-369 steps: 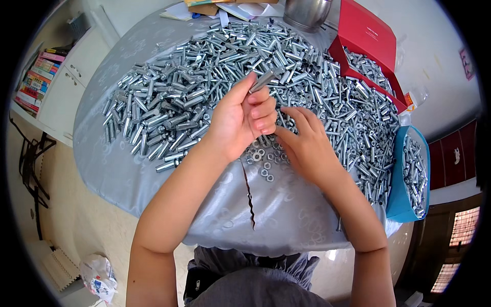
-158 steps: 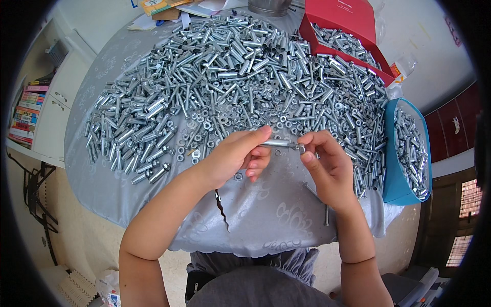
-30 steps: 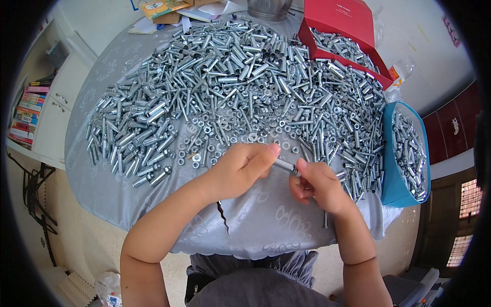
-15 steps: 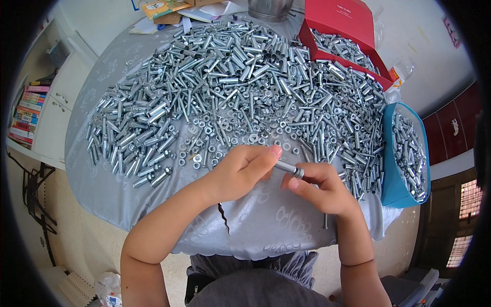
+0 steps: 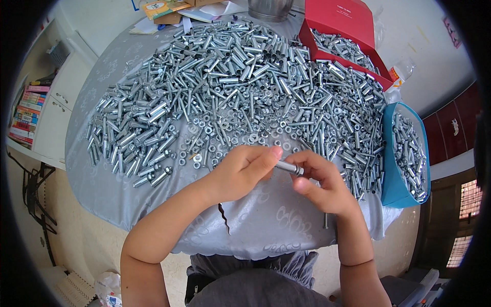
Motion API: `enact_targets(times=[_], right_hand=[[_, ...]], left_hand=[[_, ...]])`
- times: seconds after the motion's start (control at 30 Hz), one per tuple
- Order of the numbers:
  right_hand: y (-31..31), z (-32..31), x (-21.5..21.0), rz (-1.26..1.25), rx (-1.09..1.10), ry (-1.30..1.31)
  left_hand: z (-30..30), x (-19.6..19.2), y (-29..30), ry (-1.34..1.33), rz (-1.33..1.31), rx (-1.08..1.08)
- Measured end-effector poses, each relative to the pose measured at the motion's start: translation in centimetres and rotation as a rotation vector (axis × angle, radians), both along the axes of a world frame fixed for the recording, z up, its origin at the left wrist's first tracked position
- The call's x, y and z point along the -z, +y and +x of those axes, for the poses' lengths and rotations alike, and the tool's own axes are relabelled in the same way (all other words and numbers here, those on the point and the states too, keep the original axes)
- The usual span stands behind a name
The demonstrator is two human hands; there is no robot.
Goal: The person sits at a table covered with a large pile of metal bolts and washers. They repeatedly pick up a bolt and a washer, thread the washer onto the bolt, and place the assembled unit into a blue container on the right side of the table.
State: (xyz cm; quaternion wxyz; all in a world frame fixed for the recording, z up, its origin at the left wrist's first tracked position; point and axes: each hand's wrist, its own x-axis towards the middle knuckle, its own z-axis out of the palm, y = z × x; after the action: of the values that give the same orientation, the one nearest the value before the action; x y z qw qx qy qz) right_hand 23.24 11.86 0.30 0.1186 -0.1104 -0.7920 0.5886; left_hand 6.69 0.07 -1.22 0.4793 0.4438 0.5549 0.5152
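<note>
My left hand (image 5: 243, 171) is closed, thumb on top, around a silver sleeve anchor bolt (image 5: 289, 167). The bolt points to the right, and its nut end sticks out of the grip; the other end is hidden in the fingers. Right at the nut end is my right hand (image 5: 325, 183), its thumb and index finger spread to either side of the nut. Whether the index finger touches the nut is hard to make out. Beyond both hands lies a large heap of metal sleeves and bolts (image 5: 230, 77), with loose nuts and washers (image 5: 253, 138) along its near side.
A red box (image 5: 340, 20) of metal parts stands at the back right. A blue-green bin (image 5: 391, 153) of bolts is at the right edge. Assembled anchor bolts (image 5: 153, 163) lie at the left of the grey tablecloth (image 5: 102, 194). Papers (image 5: 215, 10) and a metal pot (image 5: 268, 9) are at the back.
My right thumb and index finger have spread apart from the nut, and more of the nut end shows. My left hand with the bolt stays in place.
</note>
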Motion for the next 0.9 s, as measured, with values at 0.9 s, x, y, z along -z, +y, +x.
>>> enact_targets(times=[0.9], right_hand=[[-0.6, -0.4, 0.2, -0.3, 0.107, 0.053]], left_hand=[[0.2, -0.2, 0.1, 0.012, 0.001, 0.003]])
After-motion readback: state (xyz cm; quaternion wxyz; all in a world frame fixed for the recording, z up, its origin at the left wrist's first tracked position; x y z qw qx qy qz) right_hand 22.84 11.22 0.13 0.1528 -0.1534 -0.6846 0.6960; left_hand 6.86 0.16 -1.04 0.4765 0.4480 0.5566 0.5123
